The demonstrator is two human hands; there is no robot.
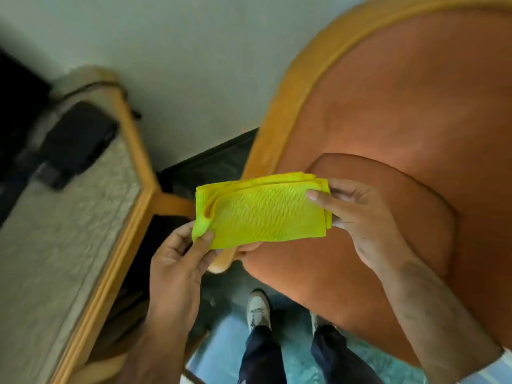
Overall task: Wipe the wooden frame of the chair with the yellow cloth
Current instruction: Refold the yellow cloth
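While the yellow cloth (263,212) is sitting folded in several layers at the centre of the frame, both hands are holding it by its ends in the air. The left hand (177,261), at lower centre, is pinching the cloth's lower left corner between thumb and fingers. The right hand (360,214), right of centre, is gripping the opposite end, thumb lying on top and fingers underneath. Behind the cloth, the wooden frame (293,87) of the chair is curving from the top right down toward the centre, bordering orange upholstery (415,106) filling the right side. At the left, a wood-edged table (130,225) is carrying a dark, blurred object (77,139). Along the bottom, two shoes (257,309) are standing on a teal floor (227,342).
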